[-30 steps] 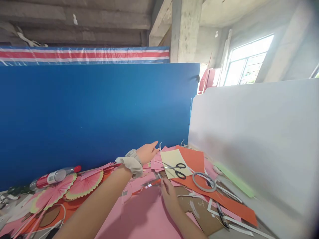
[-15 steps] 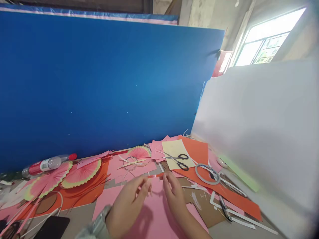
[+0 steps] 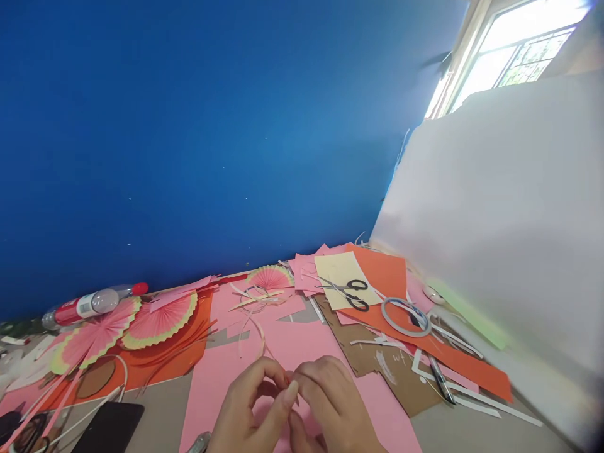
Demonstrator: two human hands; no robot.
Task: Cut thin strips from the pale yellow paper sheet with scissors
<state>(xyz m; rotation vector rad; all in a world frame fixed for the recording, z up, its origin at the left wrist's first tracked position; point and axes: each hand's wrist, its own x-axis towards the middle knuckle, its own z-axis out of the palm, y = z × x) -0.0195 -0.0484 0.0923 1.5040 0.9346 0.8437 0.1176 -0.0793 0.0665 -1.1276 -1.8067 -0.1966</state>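
Note:
Over a pink paper sheet [image 3: 207, 384], my left hand [image 3: 250, 406] and my right hand [image 3: 335, 402] meet, thumbs and fingertips pinched together. A sliver of an orange paper strip [image 3: 287, 379] shows between the fingertips; the fingers hide most of it. Both hands are closed on this strip. Just beyond them, thin pale strips [image 3: 259, 299] lie loosely curled on pink paper. To the right, black-handled scissors [image 3: 355, 296] rest on a cream sheet [image 3: 336, 264].
A grey ring-shaped roll [image 3: 391, 328], a slim dark pen or knife [image 3: 441, 380] and brown cardboard [image 3: 401, 384] lie right. At left are pleated pink paper fans [image 3: 160, 318], a bottle [image 3: 75, 313] and a black phone [image 3: 111, 428]. A blue panel [image 3: 212, 138] stands behind.
My hands have come together and sit lower in view; the orange strip, earlier stretched between them, is now mostly covered by fingers. The view has tilted down slightly.

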